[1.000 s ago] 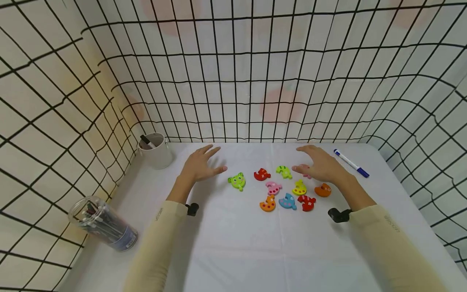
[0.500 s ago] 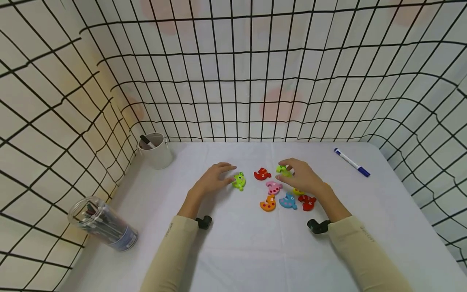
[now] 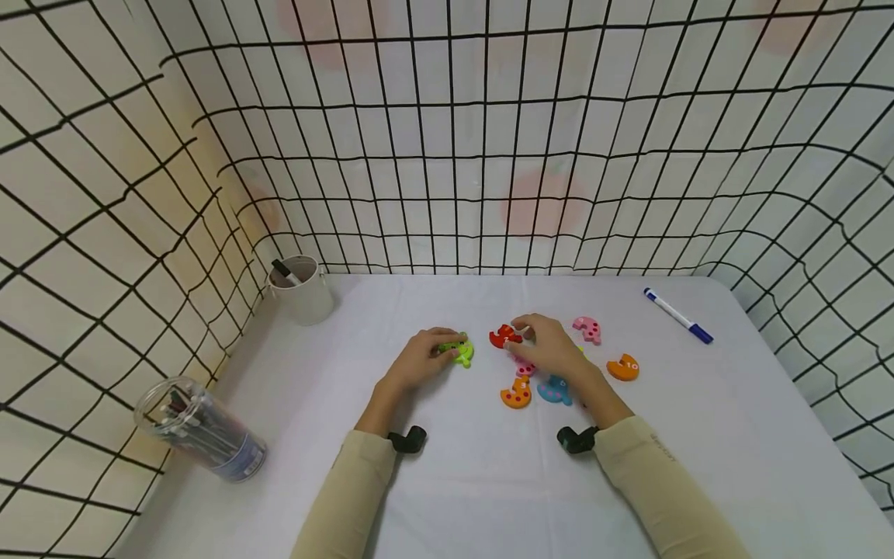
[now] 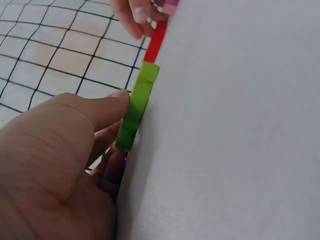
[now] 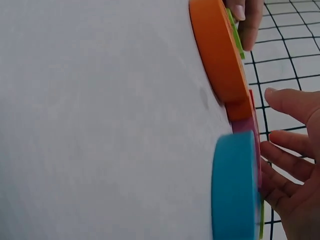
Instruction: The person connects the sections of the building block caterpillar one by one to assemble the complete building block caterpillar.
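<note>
Green frog piece (image 3: 463, 354) in left hand (image 3: 419, 359), pinched between thumb and fingers, presumably by edges since flat shape suits that. Right hand (image 3: 550, 348): thumb and fingers apart about red piece (image 3: 500, 336), contact unclear; pink piece (image 3: 524, 369) just beside thumb.

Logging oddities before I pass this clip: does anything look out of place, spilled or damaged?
Nothing looks spilled or damaged. One mild oddity: the blue-and-white marker lies loose at the right of the table, apart from the colourful pieces, whereas the clear jar at left holds pen-like items.
</note>
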Tool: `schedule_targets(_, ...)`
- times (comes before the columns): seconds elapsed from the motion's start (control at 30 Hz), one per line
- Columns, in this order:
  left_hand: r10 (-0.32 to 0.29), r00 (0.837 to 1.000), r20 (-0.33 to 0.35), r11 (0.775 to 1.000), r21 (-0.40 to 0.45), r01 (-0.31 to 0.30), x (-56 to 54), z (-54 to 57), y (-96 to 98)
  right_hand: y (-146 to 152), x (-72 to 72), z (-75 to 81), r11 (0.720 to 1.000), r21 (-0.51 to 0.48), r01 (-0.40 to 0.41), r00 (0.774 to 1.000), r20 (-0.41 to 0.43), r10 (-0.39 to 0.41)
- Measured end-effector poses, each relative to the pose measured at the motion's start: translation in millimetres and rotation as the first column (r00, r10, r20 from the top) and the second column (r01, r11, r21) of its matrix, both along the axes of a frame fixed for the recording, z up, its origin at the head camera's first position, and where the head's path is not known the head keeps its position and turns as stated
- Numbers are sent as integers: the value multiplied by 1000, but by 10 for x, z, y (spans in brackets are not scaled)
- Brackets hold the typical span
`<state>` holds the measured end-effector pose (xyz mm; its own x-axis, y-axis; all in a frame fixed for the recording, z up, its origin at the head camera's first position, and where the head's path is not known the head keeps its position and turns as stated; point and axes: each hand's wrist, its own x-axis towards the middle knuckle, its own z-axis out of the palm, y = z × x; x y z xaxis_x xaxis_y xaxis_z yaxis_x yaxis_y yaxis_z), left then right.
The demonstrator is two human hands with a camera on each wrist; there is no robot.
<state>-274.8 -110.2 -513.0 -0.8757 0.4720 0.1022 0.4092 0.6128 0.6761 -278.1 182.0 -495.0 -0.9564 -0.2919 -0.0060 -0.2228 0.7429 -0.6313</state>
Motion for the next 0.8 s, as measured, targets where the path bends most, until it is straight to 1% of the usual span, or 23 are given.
schedule_targets(0.1,34,999,7,999,23,-34,13,-33,-16,-58,-19,-45,1000,16,-4,1000,-4,4)
schedule_targets(0.2,61,998,9,997,55,-62,27,-68,-28,-112,-17,-68,999,34,12,1000,3,-12)
schedule_targets(0.3,76,997,12,994,73,-76,39,-103,-30,-150,-12,-89,999,43,27,1000,8,-28)
schedule_targets(0.4,80,997,14,993,82,-81,46,-121,-25,-164,-11,-107,998,59,24,1000,1,-24)
schedule_targets(0.53,98,995,0,991,94,-98,41,-112,-14,-169,-35,-110,998,60,8,1000,-31,-6)
schedule_targets(0.63,117,993,-3,988,103,-116,32,-92,-6,-162,-51,-93,999,48,14,999,-37,-12)
schedule_targets(0.8,129,992,7,985,112,-129,22,-74,9,-144,-6,-48,999,30,16,999,-30,-15)
